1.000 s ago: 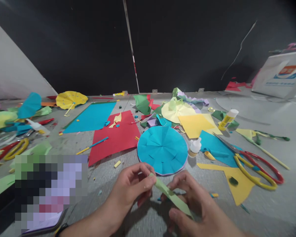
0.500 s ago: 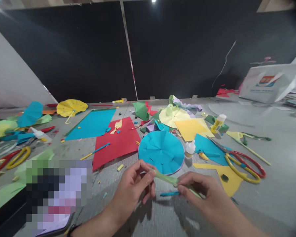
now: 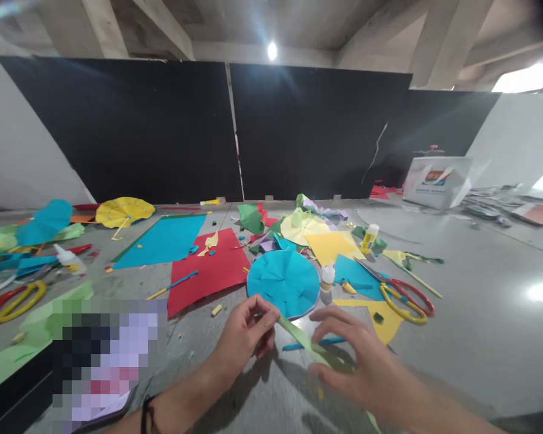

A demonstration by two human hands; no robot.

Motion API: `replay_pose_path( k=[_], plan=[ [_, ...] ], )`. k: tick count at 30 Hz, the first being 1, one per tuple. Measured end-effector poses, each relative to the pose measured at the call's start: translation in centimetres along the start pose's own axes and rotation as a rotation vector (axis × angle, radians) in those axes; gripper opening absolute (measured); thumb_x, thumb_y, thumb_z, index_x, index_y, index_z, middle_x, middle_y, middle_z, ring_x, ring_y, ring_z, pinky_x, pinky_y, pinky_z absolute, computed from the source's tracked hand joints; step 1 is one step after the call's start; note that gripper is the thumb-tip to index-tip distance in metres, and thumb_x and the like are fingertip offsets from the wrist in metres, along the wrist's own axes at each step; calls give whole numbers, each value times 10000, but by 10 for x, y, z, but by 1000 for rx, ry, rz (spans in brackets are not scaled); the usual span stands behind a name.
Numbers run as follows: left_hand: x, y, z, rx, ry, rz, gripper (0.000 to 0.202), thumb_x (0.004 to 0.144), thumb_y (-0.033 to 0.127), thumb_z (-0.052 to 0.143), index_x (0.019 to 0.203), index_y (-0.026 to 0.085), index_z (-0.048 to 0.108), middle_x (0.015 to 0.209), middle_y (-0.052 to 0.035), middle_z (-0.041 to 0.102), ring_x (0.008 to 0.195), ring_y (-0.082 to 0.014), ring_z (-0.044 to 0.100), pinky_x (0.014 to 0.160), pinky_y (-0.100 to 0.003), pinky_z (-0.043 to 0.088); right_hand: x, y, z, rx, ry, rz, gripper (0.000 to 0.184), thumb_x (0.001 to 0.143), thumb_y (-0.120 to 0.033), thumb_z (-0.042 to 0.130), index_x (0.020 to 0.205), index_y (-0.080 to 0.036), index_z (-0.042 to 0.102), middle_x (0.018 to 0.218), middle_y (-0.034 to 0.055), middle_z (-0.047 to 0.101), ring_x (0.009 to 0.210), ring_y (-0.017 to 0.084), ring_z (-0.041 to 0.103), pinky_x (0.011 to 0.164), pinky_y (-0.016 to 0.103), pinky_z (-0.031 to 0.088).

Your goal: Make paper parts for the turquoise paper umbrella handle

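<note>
My left hand (image 3: pixel 248 336) pinches one end of a light green paper strip (image 3: pixel 294 330), thumb against fingers. The strip slants down to the right, past the fingers of my right hand (image 3: pixel 366 355). That hand is open, thumb and fingers apart around the strip; whether it touches the paper I cannot tell. Beneath the strip lies a thin blue paper stick (image 3: pixel 293 348). Just beyond both hands is a round, pleated blue paper disc (image 3: pixel 283 280). A small white-capped glue bottle (image 3: pixel 328 276) stands at the disc's right edge.
Red-and-yellow-handled scissors (image 3: pixel 405 298) rest on blue and yellow paper at right, near a glue stick (image 3: pixel 369 239). Red paper (image 3: pixel 208 274) and a blue sheet (image 3: pixel 163 241) lie left. A phone (image 3: pixel 104 410), partly pixelated, is at lower left. A black panel (image 3: pixel 140 132) rises behind.
My right hand has spread its fingers from a pinch on the strip. My left hand keeps its pinch. The view has tilted up, showing the ceiling.
</note>
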State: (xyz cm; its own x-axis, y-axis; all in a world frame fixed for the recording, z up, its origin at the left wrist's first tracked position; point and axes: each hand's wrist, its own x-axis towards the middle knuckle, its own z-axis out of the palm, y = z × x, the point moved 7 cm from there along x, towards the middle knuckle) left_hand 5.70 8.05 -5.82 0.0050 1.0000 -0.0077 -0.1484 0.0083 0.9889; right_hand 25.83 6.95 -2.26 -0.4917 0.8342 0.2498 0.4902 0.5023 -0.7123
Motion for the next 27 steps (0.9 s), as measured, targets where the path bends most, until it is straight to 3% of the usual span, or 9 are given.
replay_pose_path(
  k=[3,5,7,9,14,21,25,27],
  plan=[
    [-2,0,3,1,-18,9,447,800,530,810,759,206,505,564,58,590,409,-73,497,358,-151,335,12,-6,17,31,-82,62,181,814,-247,793,951,-252,674,1176,60,744,1109,264,693,948,396,554],
    [-3,1,4,1,-28,9,450,785,525,821,756,203,508,641,42,624,421,-75,528,350,-156,341,16,-5,26,41,-101,110,93,848,-230,731,918,-238,671,985,38,756,914,227,703,809,344,557],
    [-2,0,4,-1,-35,9,443,775,509,828,752,200,512,698,28,647,423,-73,541,342,-160,342,15,-1,32,40,-117,146,28,867,-196,660,876,-221,669,811,16,721,728,189,657,669,299,512],
    [-2,1,4,-3,-40,13,417,782,484,824,747,194,527,685,30,638,419,-71,534,346,-161,348,11,5,33,33,-118,177,66,864,-179,617,853,-212,672,742,6,691,668,176,618,626,286,468],
    [-4,3,4,-17,-51,24,370,826,451,787,750,201,525,626,48,602,408,-71,509,365,-170,353,-7,21,23,34,-92,223,83,849,-234,601,817,-210,674,741,12,687,714,192,618,672,306,454],
    [-7,5,10,-18,-53,24,411,793,482,808,753,199,514,738,22,652,400,-70,540,341,-172,329,-29,33,20,136,-148,294,204,914,-328,543,788,-208,650,716,10,686,671,175,653,619,271,467],
    [-6,7,5,-3,-23,30,407,789,466,824,744,194,524,720,30,642,402,-60,525,355,-164,325,-40,35,17,47,-137,284,163,885,-379,652,848,-220,654,696,-16,623,642,159,562,572,258,399],
    [-6,7,4,10,-21,24,401,792,467,828,739,192,541,661,40,621,396,-65,511,360,-168,329,-42,35,14,-26,-81,260,187,822,-360,750,907,-235,639,769,-12,652,684,171,574,595,264,422]
  ],
)
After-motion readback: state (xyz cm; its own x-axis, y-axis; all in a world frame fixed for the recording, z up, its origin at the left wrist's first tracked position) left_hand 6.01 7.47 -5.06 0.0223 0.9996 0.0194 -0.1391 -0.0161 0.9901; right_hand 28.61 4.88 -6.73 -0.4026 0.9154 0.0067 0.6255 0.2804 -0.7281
